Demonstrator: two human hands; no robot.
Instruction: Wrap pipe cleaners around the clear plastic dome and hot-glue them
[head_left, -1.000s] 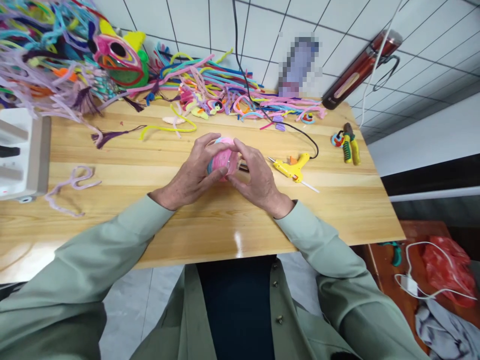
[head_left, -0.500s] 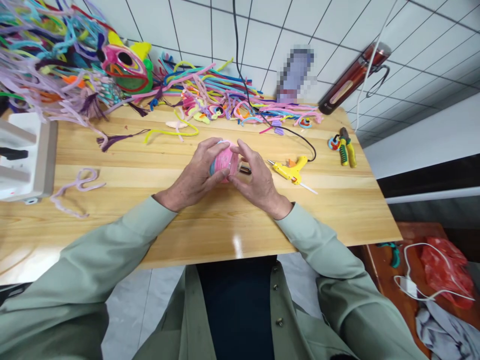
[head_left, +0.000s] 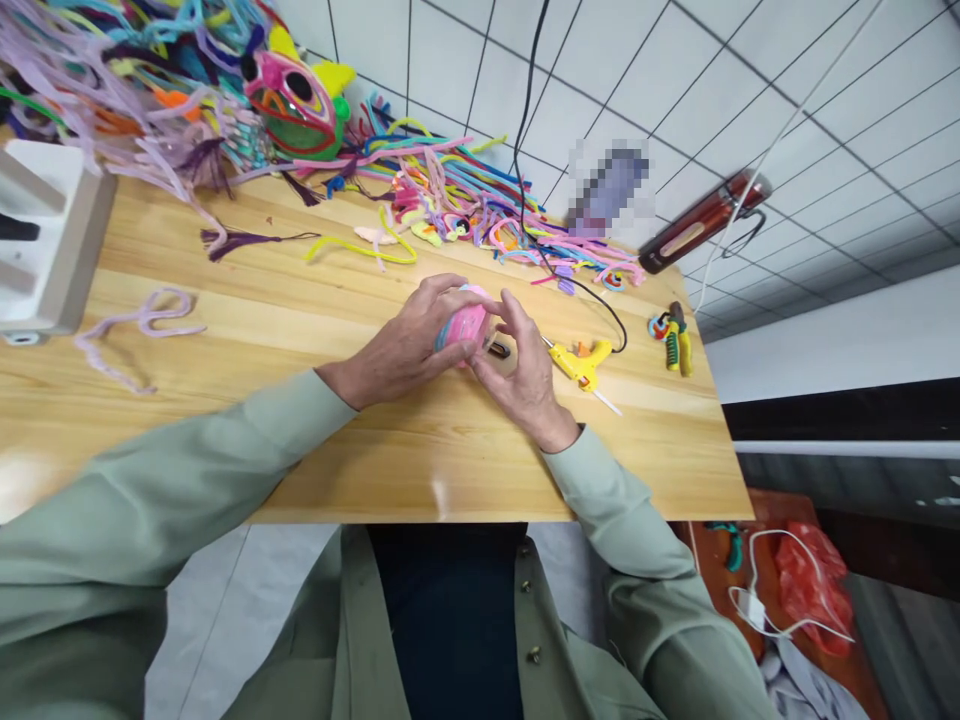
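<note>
Between my hands is a pink and blue rounded piece (head_left: 466, 325), held just above or on the tabletop; I cannot tell which. My left hand (head_left: 424, 335) wraps round its left side, thumb in front and fingers over the top. At its right edge, my right hand (head_left: 521, 365) grips with thumb and fingertips. Fingers cover much of the piece, so its exact kind is unclear. A small dark object (head_left: 498, 350) shows under my right palm, partly hidden. Right of that hand lies a yellow glue gun (head_left: 583, 364) with a white glue stick in its back.
Fuzzy pipe cleaners (head_left: 442, 165) line the wall, beside a colourful mask-like figure (head_left: 300, 100). A dark red flask (head_left: 701, 222) leans at the back right, near pliers (head_left: 679, 340). A lilac pipe cleaner (head_left: 142, 320) and a white device (head_left: 52, 230) are at left.
The head view has turned and tilted, so the table and its things appear shifted. Both hands keep hold of the pink and blue piece, with only slight finger movement.
</note>
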